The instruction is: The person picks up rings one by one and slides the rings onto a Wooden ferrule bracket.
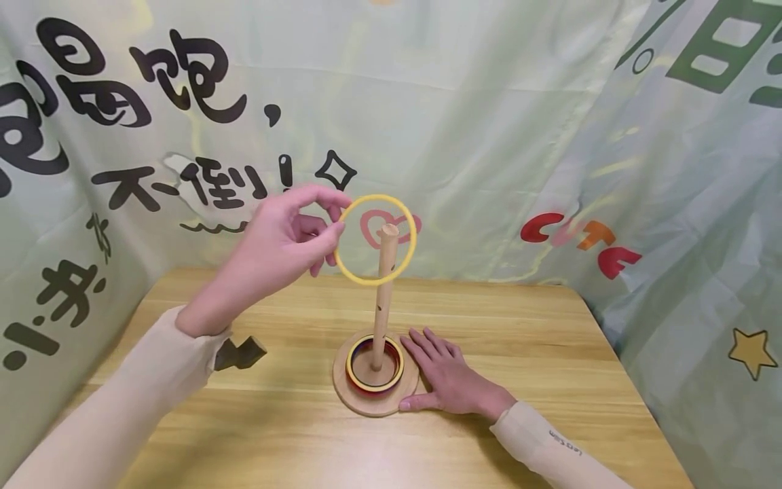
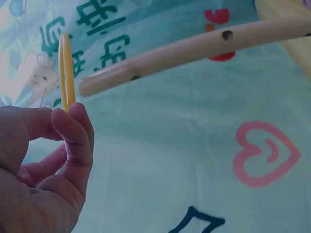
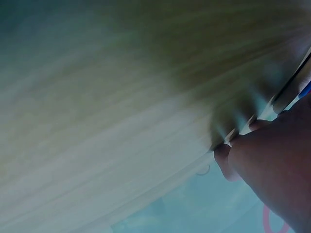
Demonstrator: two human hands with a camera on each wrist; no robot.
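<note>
Between thumb and fingers my left hand pinches the left edge of a thin yellow ring. The ring is held upright and overlaps the top of a wooden post in the head view. In the left wrist view, the yellow ring stands just past the tip of the post, apart from it. The post rises from a round wooden base. Stacked rings lie around its foot, yellow on top with red and blue below. My right hand rests spread at the base's right edge.
The base stands on a wood-grain table. A pale printed cloth hangs behind the table and along both sides. At my left wrist sits a dark angular piece.
</note>
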